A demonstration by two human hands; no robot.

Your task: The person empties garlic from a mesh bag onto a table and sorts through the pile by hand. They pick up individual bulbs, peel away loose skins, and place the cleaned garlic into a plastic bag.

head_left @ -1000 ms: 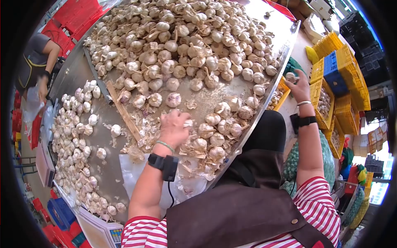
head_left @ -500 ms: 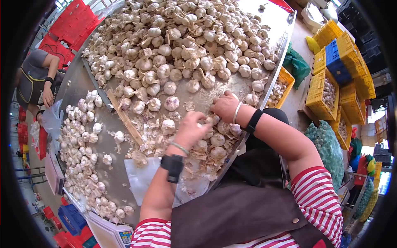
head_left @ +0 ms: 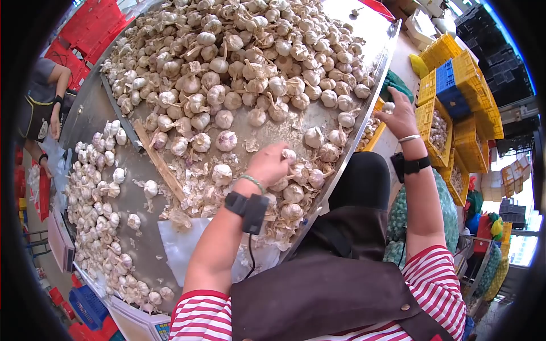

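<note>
My left hand (head_left: 268,166) is closed around a whitish garlic bulb (head_left: 289,155), just above loose bulbs and papery skins at the near edge of the metal table. Out past the table's right edge, my right hand (head_left: 401,118) has a small garlic bulb (head_left: 388,107) between its thumb and fingers. It is close to a yellow crate (head_left: 375,135) of garlic beside the table. A large heap of garlic bulbs (head_left: 244,62) covers the far part of the table. Cleaner white bulbs (head_left: 105,210) lie on the left side.
A wooden strip (head_left: 162,165) divides the tabletop, with a white sheet (head_left: 176,244) near me. Stacked yellow crates (head_left: 475,85) and green net sacks (head_left: 432,213) stand at right. A scale (head_left: 133,321) sits at lower left. Another person's arm (head_left: 57,105) is at far left.
My right hand has swung from the bulbs on the table out to the right, past the edge, with a bulb. My left hand has shifted slightly right and now shows a bulb at its fingertips.
</note>
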